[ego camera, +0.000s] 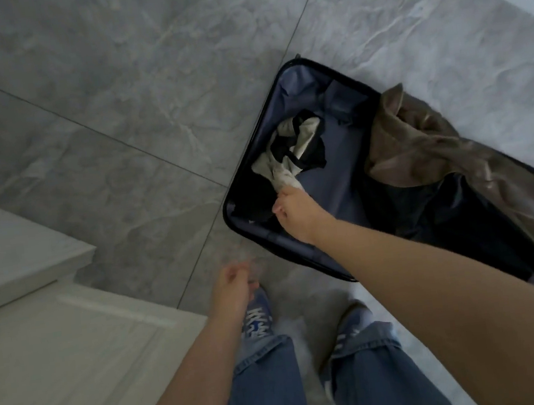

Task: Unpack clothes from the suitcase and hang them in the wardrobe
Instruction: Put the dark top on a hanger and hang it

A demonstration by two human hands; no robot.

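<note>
One view only, the head camera, looking steeply down at a grey marble-patterned tile floor (100, 121). I see an open suitcase (315, 256) with a black shell and blue-grey lining lying flat on the floor, right of centre. In its left half lies a crumpled cream-and-black garment (295, 145); my right hand (293, 212) reaches down into that half and grips the lower end of this garment, fingers curled and clamped round the cloth, which is bunched into a twist where the hand holds it. The rest of the garment rests on the lining, above the hand in the picture. A dark piece of cloth (252, 204) lies just beside the hand on its left, against the suitcase wall; I cannot tell what it is. The right half of the suitcase holds a brown garment (419, 148), rumpled and draped partly over the far edge, with dark clothing (425, 204) under it. My left hand (231, 283) hangs over the floor near the suitcase's near corner, not touching it, holding nothing, fingers loosely curled; it is blurred. Below are blue jeans (263, 386) and blue-and-white sneakers (258, 316). At lower left stands pale panelled furniture (60, 359); whether it is the wardrobe I cannot tell.
</note>
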